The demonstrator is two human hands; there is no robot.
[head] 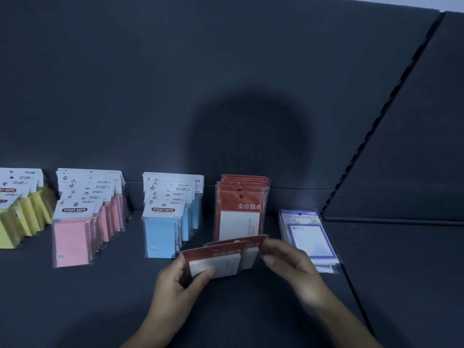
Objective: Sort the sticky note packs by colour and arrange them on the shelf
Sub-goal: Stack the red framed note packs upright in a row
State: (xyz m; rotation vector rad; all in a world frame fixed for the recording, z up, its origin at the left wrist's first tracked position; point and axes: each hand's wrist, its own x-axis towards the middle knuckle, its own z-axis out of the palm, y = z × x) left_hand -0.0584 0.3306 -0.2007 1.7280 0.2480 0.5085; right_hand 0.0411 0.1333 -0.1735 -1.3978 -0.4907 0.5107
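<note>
Rows of sticky note packs stand on the dark shelf [75, 297]: yellow packs [22, 217] far left, pink packs [75, 237], blue packs [163, 232] and red packs [241, 209] at centre. Purple-bordered packs [308, 237] lie flat on the right. In front of the red row I hold a small bunch of red packs [223, 257]. My left hand [175, 285] grips the front pack at its lower left, thumb on its face. My right hand [288, 262] pinches the right edge of the rear pack; it is motion-blurred.
The shelf's dark back panel [226, 84] rises behind the rows. A slotted upright [376, 126] runs diagonally on the right, with another shelf section [414, 272] beyond it. Bare shelf surface lies in front of the rows.
</note>
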